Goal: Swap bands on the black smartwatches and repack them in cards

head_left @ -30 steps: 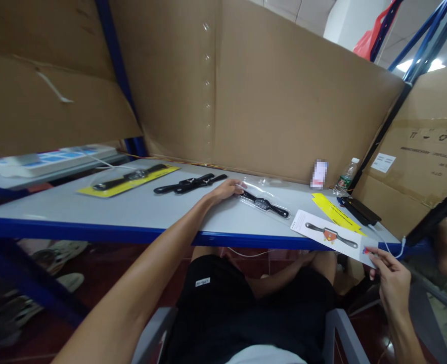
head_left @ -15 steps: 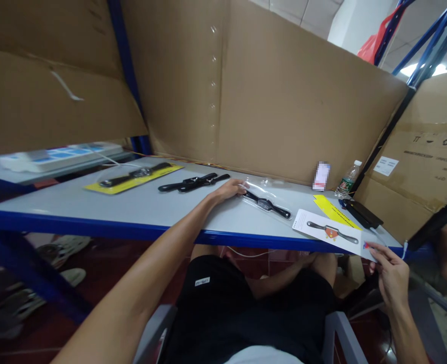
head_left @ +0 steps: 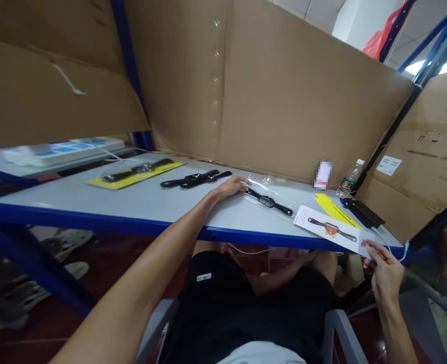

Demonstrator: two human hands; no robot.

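Observation:
My left hand (head_left: 231, 187) reaches across the bench, its fingers closed on the left end of a clear blister shell (head_left: 291, 210). A black spokeshave (head_left: 268, 201) lies in that shell. With thumb and fingers, my right hand (head_left: 386, 268) pinches the right end of a white backing card (head_left: 322, 227) printed with a spokeshave picture. The card slants over the bench's front edge, its left end close to the shell's right end. Left of my left hand, loose black spokeshaves (head_left: 195, 179) lie together. Farther left, another spokeshave (head_left: 138, 170) rests on a yellow card (head_left: 115, 184) under clear plastic.
Yellow strips (head_left: 337, 212), a black flat object (head_left: 363, 212) with a white cable, and a water bottle (head_left: 350, 179) are at the bench's right. Cardboard panels (head_left: 284, 91) wall the back and sides. A power strip (head_left: 64, 150) stands at far left.
My right hand has shifted slightly left with the card's right end. My left hand stays on the blister shell. The view has tilted a little.

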